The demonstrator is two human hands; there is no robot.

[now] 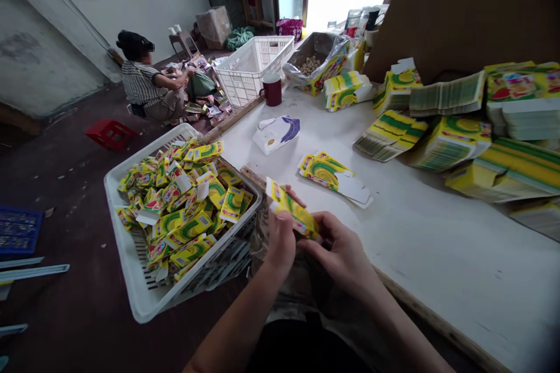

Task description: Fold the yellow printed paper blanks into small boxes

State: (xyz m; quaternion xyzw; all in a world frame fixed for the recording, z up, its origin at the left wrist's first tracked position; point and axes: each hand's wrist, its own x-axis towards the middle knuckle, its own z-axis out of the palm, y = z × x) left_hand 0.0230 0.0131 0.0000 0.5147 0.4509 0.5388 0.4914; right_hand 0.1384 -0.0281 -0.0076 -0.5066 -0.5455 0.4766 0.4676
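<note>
Between my hands, over the table's front edge, is a small yellow-and-green cardboard box [294, 214]. My left hand [282, 236] grips its left side, thumb on the near face and fingertips showing behind it. At the box's lower right end, my right hand [336, 242] pinches the cardboard with thumb and fingers. A few flat, unfolded cartons [326, 172] of the same print lie on the white table just beyond. To the left, a white plastic basket [135, 297] holds a heap of yellow boxes [188, 210], some with white flaps sticking out.
Stacks of flat cartons [446, 93] fill the table's right side. Further back are a maroon mug [272, 90], a white-and-purple paper piece [277, 134], a lined box [312, 64] and a white crate [245, 78]. A person [149, 78] sits low beside a pile; a red stool [110, 134] is on the floor.
</note>
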